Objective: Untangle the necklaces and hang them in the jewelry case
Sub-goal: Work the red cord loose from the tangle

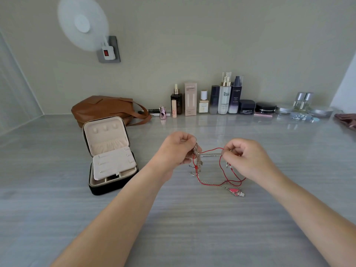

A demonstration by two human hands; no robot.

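1. The jewelry case, black outside and cream inside, is seen standing open on the grey table. Its lid is propped upright at the back, and three small hooks are set in the lid above a gathered pocket.
2. The tangled necklaces are held to the right of the case, apart from it and outside it, between the two hands.
3. The left hand, the nearer one to the case, is curled tight. A bunch of silver chain is pinched between its thumb and fingers, and small charms dangle beneath it.
4. The right hand, farther to the right of the case, is likewise curled. Chain and cord are pinched at its fingertips.
5. A silver chain is drawn taut between the hands. A red cord arcs just above it and drops in loose loops below the hands.
6. A pink pendant hangs at the bottom of those loops, right of the case. It cannot be told whether it touches the table.
7. A brown bag is placed directly behind the case, against the wall.
8. A row of cosmetic bottles is lined along the wall, behind the case and to its right.
9. A white fan is seen high above the case.
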